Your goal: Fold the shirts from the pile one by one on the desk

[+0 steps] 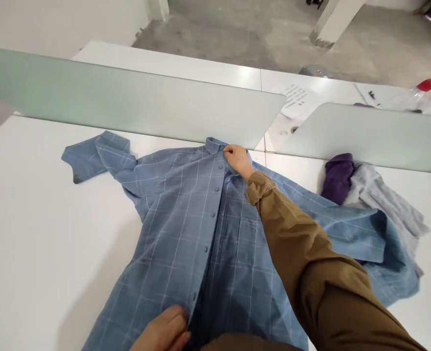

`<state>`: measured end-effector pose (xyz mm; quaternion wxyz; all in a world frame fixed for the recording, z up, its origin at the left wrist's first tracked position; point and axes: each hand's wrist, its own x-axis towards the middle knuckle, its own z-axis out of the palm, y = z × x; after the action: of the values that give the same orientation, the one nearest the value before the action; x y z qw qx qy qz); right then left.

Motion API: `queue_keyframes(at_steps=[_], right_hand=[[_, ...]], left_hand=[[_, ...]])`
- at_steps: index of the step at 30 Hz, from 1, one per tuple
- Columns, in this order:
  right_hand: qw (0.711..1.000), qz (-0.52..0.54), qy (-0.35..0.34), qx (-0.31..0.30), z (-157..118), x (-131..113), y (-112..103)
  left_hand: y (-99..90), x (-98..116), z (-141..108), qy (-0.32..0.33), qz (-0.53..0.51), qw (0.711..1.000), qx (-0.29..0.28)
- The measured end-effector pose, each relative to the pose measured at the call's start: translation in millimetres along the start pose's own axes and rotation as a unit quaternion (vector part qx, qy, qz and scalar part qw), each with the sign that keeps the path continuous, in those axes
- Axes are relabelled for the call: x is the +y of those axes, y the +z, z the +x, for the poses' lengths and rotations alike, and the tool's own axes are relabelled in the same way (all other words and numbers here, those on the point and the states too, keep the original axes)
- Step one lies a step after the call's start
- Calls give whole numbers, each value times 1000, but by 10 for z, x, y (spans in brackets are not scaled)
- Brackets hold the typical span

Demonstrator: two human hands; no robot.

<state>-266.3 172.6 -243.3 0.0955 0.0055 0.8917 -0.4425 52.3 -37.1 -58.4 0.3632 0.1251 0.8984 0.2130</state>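
Observation:
A blue shirt with a pale windowpane check (186, 229) lies spread on the white table (54, 204), its buttoned front running up the middle and a short sleeve (94, 156) out to the left. My right hand (238, 161), in a tan sleeve, pinches the shirt near its collar (213, 145). At the bottom of the view my left hand (162, 330) grips the front edge of the shirt. The shirt's right side runs under my right forearm, which hides part of its chest pocket.
A crumpled purple cloth (338, 178) and a grey cloth (387, 204) lie beyond the shirt on the right. Frosted panels (127, 97) stand along the table's far side. Behind them are papers (298, 100), a bottle with a red cap (416, 95) and a concrete floor (208, 34).

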Motion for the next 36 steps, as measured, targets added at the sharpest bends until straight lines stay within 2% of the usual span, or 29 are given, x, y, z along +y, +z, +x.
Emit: queue_keyframes(at_steps=[2,3,5,7,12,15,17,20,22,25,27,29,33,36], right_hand=[[998,-51,0,-21,-28,41,21],[996,-79,5,-36,-50,64,30],[989,-130,15,-74,-103,110,31],[981,-162,6,-107,-163,151,4],[971,-167,-85,-152,-345,225,-151],[949,-197,-151,-193,-498,262,-198],[931,-247,-185,-197,-594,276,-192],[922,-293,-182,-176,-666,263,-177],[929,-291,-165,-156,-655,230,-188],[936,-283,-160,-133,-592,177,-216],[936,-285,-162,-131,-550,157,-205],[933,-291,-164,-133,-524,155,-151],[931,-305,-167,-115,-501,182,32],[939,-288,-155,-103,-455,189,126]], left_hand=[[223,12,134,-1,-40,991,-126],[325,0,190,-15,-41,986,-163],[483,-39,265,-57,-25,981,-185],[564,-80,287,-81,-16,978,-192],[589,-122,228,-100,-31,976,-191],[591,-126,207,-108,-48,979,-167],[583,-141,198,-121,-64,981,-135],[532,-214,149,-153,-113,979,-70],[480,-303,78,-179,-173,968,-13],[428,-468,-56,-235,-289,926,53],[434,-557,-123,-276,-354,891,62],[467,-602,-149,-298,-384,871,65],[524,-580,-116,-294,-369,876,97],[523,-556,-109,-292,-371,876,97]])
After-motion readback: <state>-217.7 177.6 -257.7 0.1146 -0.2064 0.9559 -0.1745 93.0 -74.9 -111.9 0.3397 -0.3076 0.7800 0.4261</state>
